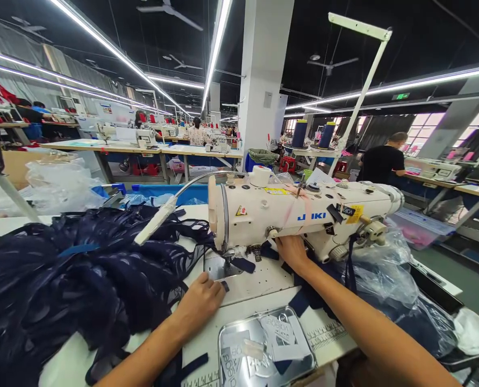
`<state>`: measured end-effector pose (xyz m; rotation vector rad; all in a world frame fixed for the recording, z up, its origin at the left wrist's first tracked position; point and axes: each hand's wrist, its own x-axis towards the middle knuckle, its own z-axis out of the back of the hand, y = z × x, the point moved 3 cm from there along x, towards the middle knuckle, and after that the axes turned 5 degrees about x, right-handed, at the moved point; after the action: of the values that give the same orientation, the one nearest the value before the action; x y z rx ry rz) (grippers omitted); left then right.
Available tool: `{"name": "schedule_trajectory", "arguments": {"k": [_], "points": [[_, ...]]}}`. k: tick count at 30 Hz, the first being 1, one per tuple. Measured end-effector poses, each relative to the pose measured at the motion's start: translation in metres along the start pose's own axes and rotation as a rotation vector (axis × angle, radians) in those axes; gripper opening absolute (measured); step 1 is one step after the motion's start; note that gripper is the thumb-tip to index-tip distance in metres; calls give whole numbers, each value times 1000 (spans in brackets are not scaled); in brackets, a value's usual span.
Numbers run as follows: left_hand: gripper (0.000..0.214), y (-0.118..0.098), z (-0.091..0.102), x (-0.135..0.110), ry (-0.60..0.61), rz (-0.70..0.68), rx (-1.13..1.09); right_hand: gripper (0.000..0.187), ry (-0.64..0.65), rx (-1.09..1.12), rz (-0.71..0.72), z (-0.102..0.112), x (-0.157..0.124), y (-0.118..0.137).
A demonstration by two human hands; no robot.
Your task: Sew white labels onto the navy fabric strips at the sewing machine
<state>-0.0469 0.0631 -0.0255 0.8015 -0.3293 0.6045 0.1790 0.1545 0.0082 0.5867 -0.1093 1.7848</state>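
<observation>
My left hand [202,299] rests on the sewing machine bed [247,285] just in front of the needle area. Its fingers are curled down, and a small navy fabric piece [225,286] sticks out from under them. Under the arm of the white sewing machine [259,215] reaches my right hand [293,252]; its fingertips are hidden there, close to a navy fabric strip [270,250]. Another navy piece [243,264] lies beside the presser foot. A large heap of sheer navy fabric [86,279] spreads to the left, up to the needle plate.
A metal tray [265,349] with printed labels sits at the front edge. Clear plastic bags [388,269] bulge at right. A lamp on a bent neck [156,219] hangs over the heap. Behind are thread cones [299,134], other sewing tables [134,148] and a seated person [382,161].
</observation>
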Motion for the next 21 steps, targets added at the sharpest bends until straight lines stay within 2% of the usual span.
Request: {"name": "schedule_trajectory", "arguments": {"k": [2, 4, 8, 10, 13, 17, 21], "points": [[36, 0, 0, 0, -7, 2, -1, 28, -74, 17, 48, 5, -12, 9], [36, 0, 0, 0, -8, 2, 4, 25, -79, 142, 44, 1, -22, 19], [34, 0, 0, 1, -6, -7, 10, 18, 116, 364, -89, -26, -35, 33], [32, 0, 0, 1, -2, -4, 13, 16, 124, 355, -82, -31, -39, 36], [29, 0, -1, 0, 18, -4, 8, 14, 105, 331, 96, -23, -44, 38], [26, -2, -1, -1, 60, -18, -12, 9, 201, 332, 445, -10, -55, 48], [26, -2, -2, -1, 97, -14, -40, 14, 247, 319, 579, -8, -61, 59]]}}
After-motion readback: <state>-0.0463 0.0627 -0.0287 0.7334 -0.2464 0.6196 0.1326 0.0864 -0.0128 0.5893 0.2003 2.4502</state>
